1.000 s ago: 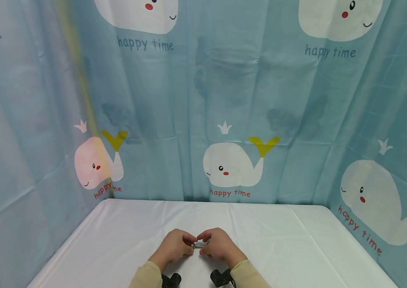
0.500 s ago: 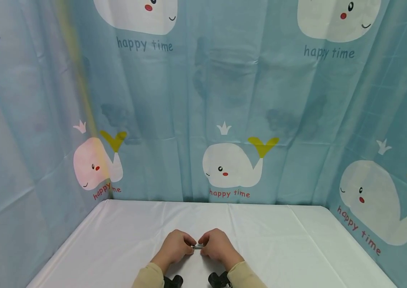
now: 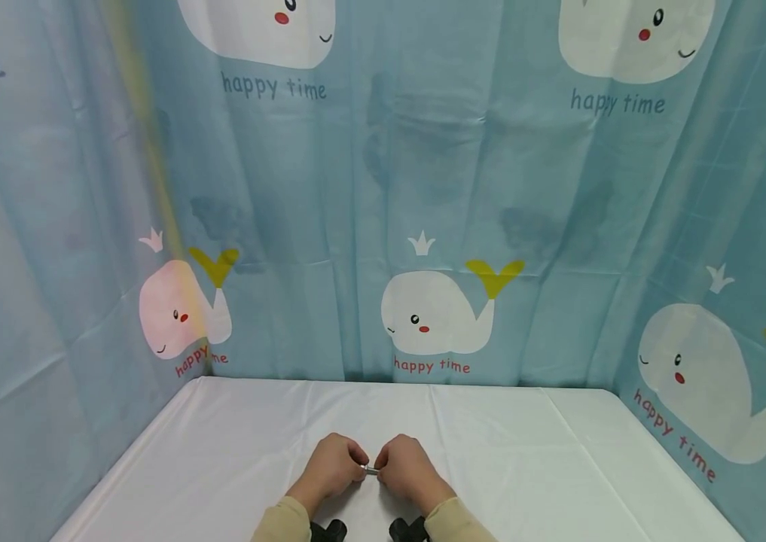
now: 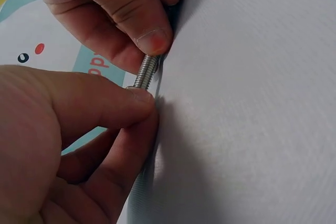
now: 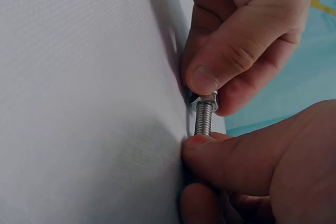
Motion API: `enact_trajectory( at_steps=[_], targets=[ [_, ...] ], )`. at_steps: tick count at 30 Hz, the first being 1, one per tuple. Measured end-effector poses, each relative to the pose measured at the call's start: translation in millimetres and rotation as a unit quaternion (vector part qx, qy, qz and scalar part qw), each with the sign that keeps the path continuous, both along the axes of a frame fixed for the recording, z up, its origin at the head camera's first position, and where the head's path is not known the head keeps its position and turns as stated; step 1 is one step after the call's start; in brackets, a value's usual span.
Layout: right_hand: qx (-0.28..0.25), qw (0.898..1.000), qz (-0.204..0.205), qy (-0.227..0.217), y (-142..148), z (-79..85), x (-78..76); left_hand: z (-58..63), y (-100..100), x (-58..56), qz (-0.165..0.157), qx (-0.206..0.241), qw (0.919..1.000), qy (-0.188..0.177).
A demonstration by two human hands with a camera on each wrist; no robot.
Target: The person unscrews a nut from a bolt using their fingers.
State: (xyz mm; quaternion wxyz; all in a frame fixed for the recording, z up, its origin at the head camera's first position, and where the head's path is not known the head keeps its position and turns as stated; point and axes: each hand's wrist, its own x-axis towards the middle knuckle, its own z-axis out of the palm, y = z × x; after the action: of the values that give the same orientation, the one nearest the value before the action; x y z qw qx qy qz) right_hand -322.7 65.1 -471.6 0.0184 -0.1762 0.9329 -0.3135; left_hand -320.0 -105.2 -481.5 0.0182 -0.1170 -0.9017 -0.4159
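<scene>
Near the table's (image 3: pixel 233 452) front edge, the left hand (image 3: pixel 331 470) pinches a nut (image 5: pixel 204 99) while the right hand (image 3: pixel 410 470) pinches its threaded bolt (image 5: pixel 202 120).

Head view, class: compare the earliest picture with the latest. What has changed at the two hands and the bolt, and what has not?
The left hand and right hand have drawn closer together, so less of the bolt shows between them than before. Both hands still pinch it, low over the white table. The whale curtain is unchanged.
</scene>
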Motion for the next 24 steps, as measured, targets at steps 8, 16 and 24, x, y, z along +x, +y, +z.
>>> enact_trajectory(
  at_steps=[8, 16, 24],
  targets=[
    [0.019, 0.999, 0.013, 0.030, 11, 9.3, -0.2, 6.4, 3, -0.1, -0.013, 0.036, 0.9990, -0.022],
    [0.023, 0.999, -0.004, 0.036, 24, 36.6, 10.4, 23.8, 9, 9.3, -0.045, 0.106, 0.9930, -0.025],
    [0.011, 0.998, -0.024, 0.065, 38, 61.1, 26.5, 39.9, 23, 20.8, -0.050, 0.142, 0.9886, -0.004]
  ],
)
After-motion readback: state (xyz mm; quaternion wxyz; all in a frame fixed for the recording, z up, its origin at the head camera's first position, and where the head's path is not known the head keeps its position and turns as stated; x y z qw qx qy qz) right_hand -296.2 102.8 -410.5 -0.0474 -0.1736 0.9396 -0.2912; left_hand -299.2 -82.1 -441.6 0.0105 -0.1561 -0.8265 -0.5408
